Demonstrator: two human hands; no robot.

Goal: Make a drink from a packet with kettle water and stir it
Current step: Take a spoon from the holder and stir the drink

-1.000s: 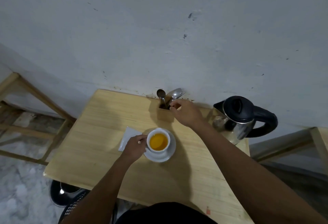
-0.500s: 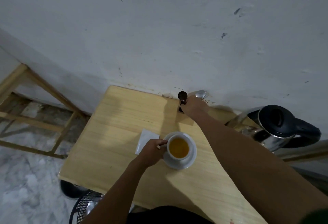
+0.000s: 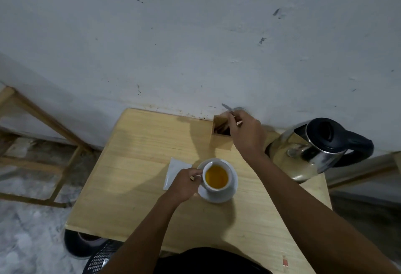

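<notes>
The right hand [image 3: 247, 134] has its fingers [image 3: 231, 121] pinched together on a thin metal spoon [image 3: 227, 108], blurred, whose handle end slants up against the wall above a small square wooden holder [image 3: 221, 131] at the table's back edge. The left hand [image 3: 184, 183] has its fingers [image 3: 195, 173] closed on the handle of a round white ceramic cup [image 3: 219, 192] that holds a clear amber drink [image 3: 217, 177]. The cup stands on a white saucer [image 3: 233, 194] in the middle of the pale, grained wooden table [image 3: 134, 165]. A flat white paper packet [image 3: 174, 171] lies just left of the saucer, partly under the hand. Right of the holder, well apart from the cup, stands a shiny steel kettle [image 3: 303, 154] with a black plastic lid and curved handle. The wall [image 3: 195, 34] behind is matt, grey-white and speckled.
</notes>
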